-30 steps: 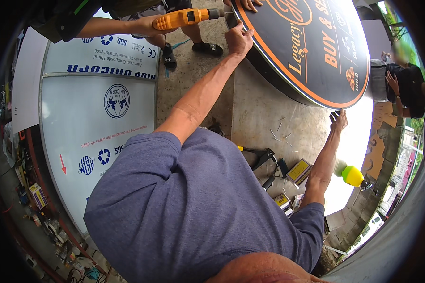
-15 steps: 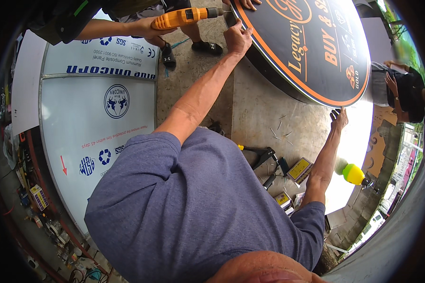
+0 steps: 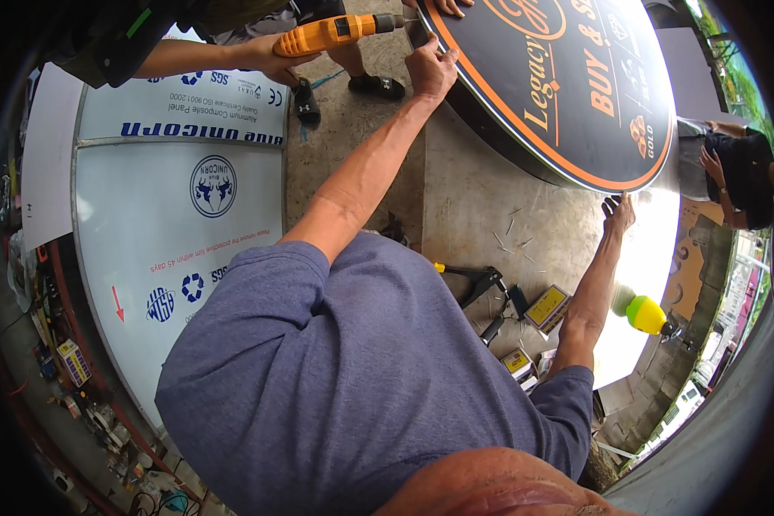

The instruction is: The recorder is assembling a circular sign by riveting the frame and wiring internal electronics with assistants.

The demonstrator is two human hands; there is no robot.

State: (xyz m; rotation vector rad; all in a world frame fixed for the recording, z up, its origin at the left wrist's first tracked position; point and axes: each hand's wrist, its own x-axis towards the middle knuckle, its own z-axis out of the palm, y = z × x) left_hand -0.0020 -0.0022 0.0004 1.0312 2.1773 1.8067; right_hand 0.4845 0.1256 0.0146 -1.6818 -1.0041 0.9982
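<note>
A large round sign [image 3: 507,90], black-faced with an orange rim and lettering, stands out over the table at the upper right. My left hand [image 3: 433,72] is closed on its near left edge, thumb and fingers up by a small dark plate [image 3: 417,34]. My right hand [image 3: 618,211] grips the sign's lower right edge; its fingertips look dark and are partly hidden. A co-worker's hand [image 3: 285,57] holds an orange power drill [image 3: 327,34], its nose pointing at the dark plate beside my left fingers. Another hand [image 3: 451,7] rests on the sign's top edge.
On the table [image 3: 464,172] lie loose rivets [image 3: 506,243], a black hand riveter [image 3: 477,282] and small yellow-and-purple boxes [image 3: 546,308]. A yellow-green bulb-shaped thing [image 3: 645,315] sits at the right edge. White panels [image 3: 181,181] stretch along the left. Another person [image 3: 740,168] stands at far right.
My hands keep their places on the sign, and the drill stays near the dark plate. My right fingers have drawn slightly closer together. The person at far right has shifted their hands a little.
</note>
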